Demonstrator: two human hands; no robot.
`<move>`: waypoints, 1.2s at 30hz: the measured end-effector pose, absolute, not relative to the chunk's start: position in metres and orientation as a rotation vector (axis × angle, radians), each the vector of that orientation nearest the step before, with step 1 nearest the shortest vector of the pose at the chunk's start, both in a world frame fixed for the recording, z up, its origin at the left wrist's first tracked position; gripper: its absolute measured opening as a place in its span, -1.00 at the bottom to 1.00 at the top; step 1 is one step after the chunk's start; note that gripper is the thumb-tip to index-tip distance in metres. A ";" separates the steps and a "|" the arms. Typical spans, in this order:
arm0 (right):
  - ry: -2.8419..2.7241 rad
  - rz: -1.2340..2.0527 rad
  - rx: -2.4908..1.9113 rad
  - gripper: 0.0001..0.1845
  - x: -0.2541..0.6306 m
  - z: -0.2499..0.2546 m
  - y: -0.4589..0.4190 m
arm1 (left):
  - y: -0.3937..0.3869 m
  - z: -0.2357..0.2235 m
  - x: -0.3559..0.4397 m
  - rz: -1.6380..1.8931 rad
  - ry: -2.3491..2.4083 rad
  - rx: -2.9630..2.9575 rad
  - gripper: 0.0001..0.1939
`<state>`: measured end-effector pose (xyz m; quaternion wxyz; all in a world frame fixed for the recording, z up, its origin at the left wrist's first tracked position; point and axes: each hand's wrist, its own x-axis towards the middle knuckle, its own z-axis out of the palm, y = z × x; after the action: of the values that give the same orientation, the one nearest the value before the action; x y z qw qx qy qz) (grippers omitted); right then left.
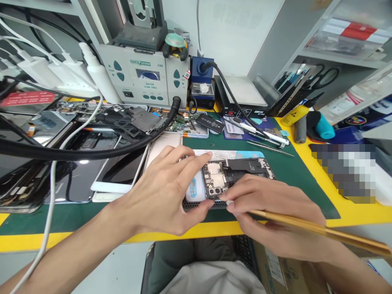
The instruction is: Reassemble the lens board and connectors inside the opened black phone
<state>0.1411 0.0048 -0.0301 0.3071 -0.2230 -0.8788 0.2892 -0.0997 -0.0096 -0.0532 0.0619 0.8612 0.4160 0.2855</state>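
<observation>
An opened smartphone lies with its inner side up, showing a dark battery, metal shields and a pair of camera lenses at its left end. My left hand holds that left end, index finger at the far corner and thumb at the near one. My right hand is closed around slim gold-coloured tweezers, its fingertips at the phone's near edge beside the cameras. The tweezers' tips are mostly hidden by the fingers. Beneath the phone is a pale pad with a blue patch.
Phones and screens lie at left, crossed by a thick black hose and white cable. Behind stand a rework station and parts trays. Metal tweezers and a yellow bottle are at right on the green mat.
</observation>
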 end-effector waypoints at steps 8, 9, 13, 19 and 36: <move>-2.370 0.792 -0.573 -0.68 0.142 -0.028 0.007 | -0.009 -0.052 -0.099 0.875 1.260 2.599 -0.32; -2.378 0.795 -0.570 -0.68 0.142 -0.028 0.008 | -0.009 -0.052 -0.099 0.873 1.258 2.597 -0.32; -2.400 0.811 -0.558 -0.69 0.141 -0.025 0.011 | -0.009 -0.052 -0.100 0.857 1.262 2.586 -0.32; -2.391 0.877 -0.623 -0.71 0.137 -0.017 0.016 | -0.011 -0.052 -0.101 0.851 1.254 2.588 -0.32; -2.302 1.095 -0.755 -0.77 0.136 -0.012 0.022 | -0.010 -0.053 -0.099 0.869 1.242 2.584 -0.31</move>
<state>0.1355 0.0220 -0.0125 0.2389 -0.2756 -0.8408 0.4000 -0.0994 -0.0101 -0.0525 0.0728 0.8602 0.4136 0.2893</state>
